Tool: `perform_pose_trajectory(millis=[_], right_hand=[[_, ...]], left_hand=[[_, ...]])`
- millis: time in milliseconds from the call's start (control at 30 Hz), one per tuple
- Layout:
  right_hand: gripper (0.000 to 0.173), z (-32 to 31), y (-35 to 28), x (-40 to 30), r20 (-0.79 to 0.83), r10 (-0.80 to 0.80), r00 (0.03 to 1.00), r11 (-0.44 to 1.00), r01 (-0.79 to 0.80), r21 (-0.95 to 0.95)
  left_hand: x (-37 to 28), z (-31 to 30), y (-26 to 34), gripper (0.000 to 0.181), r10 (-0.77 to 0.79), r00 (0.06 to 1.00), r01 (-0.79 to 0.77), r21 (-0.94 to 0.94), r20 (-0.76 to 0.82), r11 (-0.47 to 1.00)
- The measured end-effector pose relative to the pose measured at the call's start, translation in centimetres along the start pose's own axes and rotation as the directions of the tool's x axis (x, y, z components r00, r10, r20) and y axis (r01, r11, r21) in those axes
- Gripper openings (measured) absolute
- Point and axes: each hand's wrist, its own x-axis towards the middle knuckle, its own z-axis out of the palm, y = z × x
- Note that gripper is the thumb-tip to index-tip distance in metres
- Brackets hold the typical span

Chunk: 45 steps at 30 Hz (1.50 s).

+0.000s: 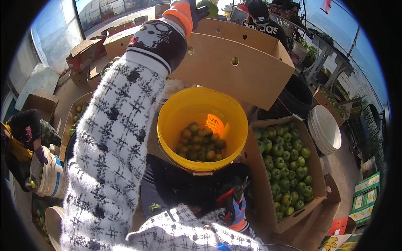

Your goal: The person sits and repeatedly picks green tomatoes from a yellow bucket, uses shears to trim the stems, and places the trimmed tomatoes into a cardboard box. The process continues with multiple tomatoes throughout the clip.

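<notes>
My left arm reaches forward to the top edge of the picture. There my left hand (pixel 195 13), in a dark glove with an orange cuff, has its fingers against a large green tomato (pixel 209 8) and appears to hold it; the frame edge cuts both off. In my lap, partly in shadow, my right hand (pixel 237 205), in a striped glove, grips a red-handled cutting tool (pixel 224 195), probably snips. Before my knees stands a yellow plastic bucket (pixel 169 103) with small green and reddish-brown tomatoes (pixel 201 142) at its bottom.
A tall cardboard box (pixel 220 66) stands beyond the bucket. Green tomatoes (pixel 284 166) fill an open carton (pixel 298 224) at right. Stacked white buckets (pixel 325 128) lean beside a black tub (pixel 296 94). One person (pixel 25 131) works at left beside a white bucket (pixel 51 175); another (pixel 263 22) sits ahead.
</notes>
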Motion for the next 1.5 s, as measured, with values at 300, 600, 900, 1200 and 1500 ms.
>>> perform_pose_trajectory(millis=[300,600,900,1200,1500], right_hand=[[0.035,-3.5,6.1,0.5,-0.125,-0.062,0.990,0.990,0.045,-0.133],[0.027,-6.3,10.0,0.5,0.090,-0.283,0.955,0.679,0.266,-0.684],[0.027,-7.2,12.5,-0.3,-0.169,0.443,0.880,0.896,-0.435,0.088],[0.034,-6.4,9.6,1.3,-0.096,0.262,0.960,0.965,-0.261,0.032],[0.075,-1.9,-3.8,6.0,0.193,-0.509,0.839,0.478,0.461,-0.748]], left_hand=[[-7.5,-6.7,-12.7,0.044,-0.780,0.536,0.286,0.800,0.322,0.527],[-12.5,-6.7,-37.6,0.061,-0.967,0.254,-0.342,0.938,0.026,-0.065],[-17.4,-3.8,-46.2,0.078,-0.879,0.419,-0.076,0.955,-0.230,-0.286],[-12.7,-8.1,-31.1,0.044,-0.716,0.418,0.445,0.561,0.559,0.698],[-23.3,-4.9,-13.4,0.055,-0.848,0.445,0.837,-0.469,0.286,0.281]])
